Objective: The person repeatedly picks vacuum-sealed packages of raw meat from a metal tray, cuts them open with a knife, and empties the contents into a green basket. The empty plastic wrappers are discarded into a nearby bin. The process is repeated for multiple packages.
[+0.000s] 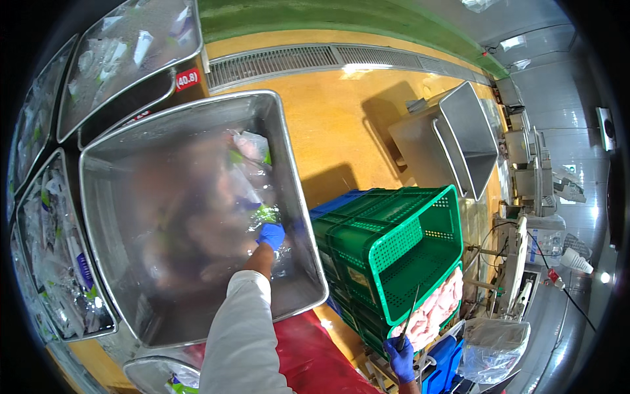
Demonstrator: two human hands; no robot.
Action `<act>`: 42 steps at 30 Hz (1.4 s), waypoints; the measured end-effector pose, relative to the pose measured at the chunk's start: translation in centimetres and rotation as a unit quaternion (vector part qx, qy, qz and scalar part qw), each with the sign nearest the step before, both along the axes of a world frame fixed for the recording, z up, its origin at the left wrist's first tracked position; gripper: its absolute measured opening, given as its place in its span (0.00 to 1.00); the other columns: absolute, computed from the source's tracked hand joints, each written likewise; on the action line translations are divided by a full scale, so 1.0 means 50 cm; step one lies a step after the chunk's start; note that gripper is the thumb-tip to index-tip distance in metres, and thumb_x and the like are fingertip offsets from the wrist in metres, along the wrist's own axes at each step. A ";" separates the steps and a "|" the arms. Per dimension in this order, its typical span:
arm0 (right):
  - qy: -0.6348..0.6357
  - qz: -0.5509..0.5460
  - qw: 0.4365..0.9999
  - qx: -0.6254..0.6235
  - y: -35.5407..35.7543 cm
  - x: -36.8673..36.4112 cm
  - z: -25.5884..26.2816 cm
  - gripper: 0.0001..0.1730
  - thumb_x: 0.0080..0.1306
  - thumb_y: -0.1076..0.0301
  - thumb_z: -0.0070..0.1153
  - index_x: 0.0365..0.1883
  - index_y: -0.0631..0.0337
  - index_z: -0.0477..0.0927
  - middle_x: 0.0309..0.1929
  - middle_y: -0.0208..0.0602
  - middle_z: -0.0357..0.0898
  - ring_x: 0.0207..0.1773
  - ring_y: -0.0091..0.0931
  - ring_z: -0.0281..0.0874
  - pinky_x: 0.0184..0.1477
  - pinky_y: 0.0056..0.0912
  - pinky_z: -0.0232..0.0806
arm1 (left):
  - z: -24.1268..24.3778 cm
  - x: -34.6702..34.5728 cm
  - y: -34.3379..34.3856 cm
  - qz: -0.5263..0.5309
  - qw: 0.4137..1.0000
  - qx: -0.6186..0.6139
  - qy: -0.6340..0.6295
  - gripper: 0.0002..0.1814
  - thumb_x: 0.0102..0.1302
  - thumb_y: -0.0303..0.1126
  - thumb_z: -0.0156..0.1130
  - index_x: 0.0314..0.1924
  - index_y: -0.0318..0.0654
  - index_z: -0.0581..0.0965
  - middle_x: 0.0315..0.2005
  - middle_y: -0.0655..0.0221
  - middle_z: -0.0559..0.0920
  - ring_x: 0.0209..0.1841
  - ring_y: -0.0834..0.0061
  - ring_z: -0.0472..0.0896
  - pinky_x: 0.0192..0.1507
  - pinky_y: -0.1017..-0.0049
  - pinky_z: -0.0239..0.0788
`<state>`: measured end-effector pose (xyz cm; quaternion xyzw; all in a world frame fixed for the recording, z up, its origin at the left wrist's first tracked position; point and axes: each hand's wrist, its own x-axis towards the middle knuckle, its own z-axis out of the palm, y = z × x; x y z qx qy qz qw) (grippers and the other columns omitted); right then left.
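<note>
My left hand, in a blue glove, reaches into the cloudy water of a steel tub. It is at the end of a clear plastic bag with green print, where the water splashes; its fingers are partly hidden. Another bag with pale contents floats farther up in the tub. At the lower right, my right hand, also gloved in blue, grips the dark handle of a long thin-bladed knife. The blade points up over pale raw meat in a crate beside an empty green plastic crate.
Steel tubs full of plastic packages stand at the left and upper left. An empty steel bin is at the upper right. A floor drain grate runs along the green wall. Blue crates stand behind the green ones.
</note>
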<state>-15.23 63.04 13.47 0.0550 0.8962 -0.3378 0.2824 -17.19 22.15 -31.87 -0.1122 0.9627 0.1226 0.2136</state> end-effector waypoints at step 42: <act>-0.238 0.062 0.783 -0.572 -0.493 -0.130 0.058 0.13 0.64 0.78 0.60 0.27 0.54 0.69 0.30 0.27 0.71 0.37 0.22 0.72 0.44 0.27 0.66 | 1.066 0.388 0.144 0.267 0.896 0.124 0.332 0.07 0.68 0.33 0.59 0.42 0.42 0.81 0.30 0.63 0.84 0.34 0.61 0.84 0.35 0.63 0.74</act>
